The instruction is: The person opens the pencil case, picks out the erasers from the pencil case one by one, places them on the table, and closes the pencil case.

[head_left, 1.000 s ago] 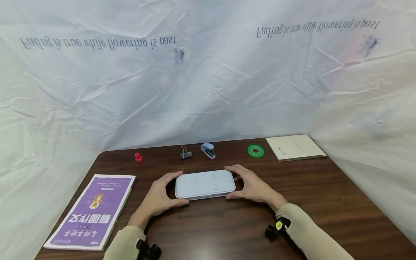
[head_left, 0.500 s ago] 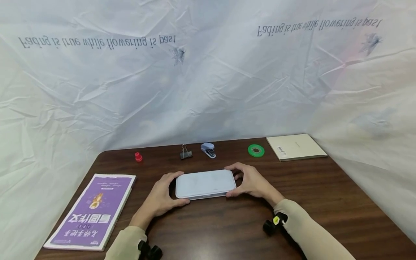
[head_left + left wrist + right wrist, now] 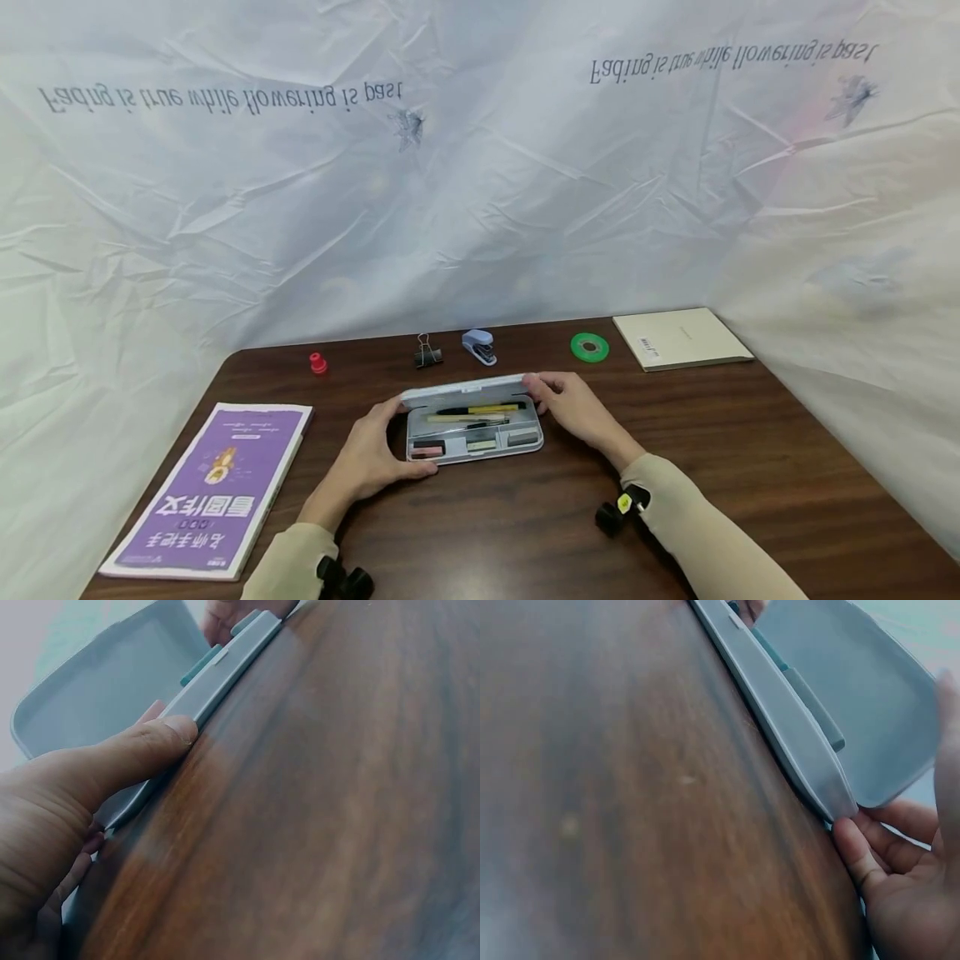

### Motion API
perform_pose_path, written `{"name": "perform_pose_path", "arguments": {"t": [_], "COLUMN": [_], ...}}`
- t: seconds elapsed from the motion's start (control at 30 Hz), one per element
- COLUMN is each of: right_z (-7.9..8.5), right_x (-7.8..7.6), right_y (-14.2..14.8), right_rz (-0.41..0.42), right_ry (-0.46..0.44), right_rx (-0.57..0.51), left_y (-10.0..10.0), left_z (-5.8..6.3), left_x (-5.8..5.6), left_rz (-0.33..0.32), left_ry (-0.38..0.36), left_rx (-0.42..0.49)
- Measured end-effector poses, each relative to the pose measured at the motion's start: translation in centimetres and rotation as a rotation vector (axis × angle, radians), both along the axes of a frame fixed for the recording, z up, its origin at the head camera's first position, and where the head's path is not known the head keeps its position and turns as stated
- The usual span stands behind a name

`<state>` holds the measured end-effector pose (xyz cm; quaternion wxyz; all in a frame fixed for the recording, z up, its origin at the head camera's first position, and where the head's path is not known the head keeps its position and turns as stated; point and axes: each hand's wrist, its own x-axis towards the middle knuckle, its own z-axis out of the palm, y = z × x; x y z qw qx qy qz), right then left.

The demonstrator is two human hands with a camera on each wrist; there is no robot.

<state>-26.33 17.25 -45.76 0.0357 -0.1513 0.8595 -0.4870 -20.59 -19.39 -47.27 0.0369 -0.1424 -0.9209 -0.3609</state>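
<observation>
A light grey pencil case (image 3: pixel 491 450) lies on the table with its lid (image 3: pixel 465 390) raised along the far side. Inside are a yellow-and-black pen (image 3: pixel 480 409), other slim writing tools, a pink-and-dark block (image 3: pixel 427 450) and two small pale blocks in the front compartments. My left hand (image 3: pixel 367 450) grips the case's left end, its thumb (image 3: pixel 161 739) along the front wall. At the right end, my right hand (image 3: pixel 577 408) holds the lid's edge in the head view. In the right wrist view, one of its fingertips (image 3: pixel 849 836) touches the base corner, other fingers behind.
A purple book (image 3: pixel 213 492) lies at the left. Along the back are a small red object (image 3: pixel 318 363), a black binder clip (image 3: pixel 428 357), a blue stapler (image 3: pixel 480 346), a green ring-shaped roll (image 3: pixel 590 347) and a cream notebook (image 3: pixel 682 338). A white curtain (image 3: pixel 480 167) hangs behind the table.
The pencil case's lid has swung up and back, exposing the contents. My right hand has shifted from the case's side up to the lid's edge; my left hand has stayed at its end.
</observation>
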Motion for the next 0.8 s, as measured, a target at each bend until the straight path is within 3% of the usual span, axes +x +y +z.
{"name": "perform_pose_path", "arguments": {"t": [0.23, 0.43, 0.8], "right_z": [0.2, 0.0, 0.1], "right_x": [-0.3, -0.6, -0.5], "right_y": [-0.8, -1.2, -1.3], "right_rz": [-0.12, -0.196, -0.217], "right_ry": [-0.055, -0.014, 0.004], "right_rx": [-0.107, -0.06, -0.019], "left_y": [-0.1, -0.1, 0.0], "left_z": [-0.2, -0.3, -0.2], "left_x": [-0.1, 0.0, 0.3], "left_rz": [-0.001, -0.004, 0.038], "left_ry": [0.036, 0.052, 0.04], "left_rx": [0.021, 0.018, 0.091]}}
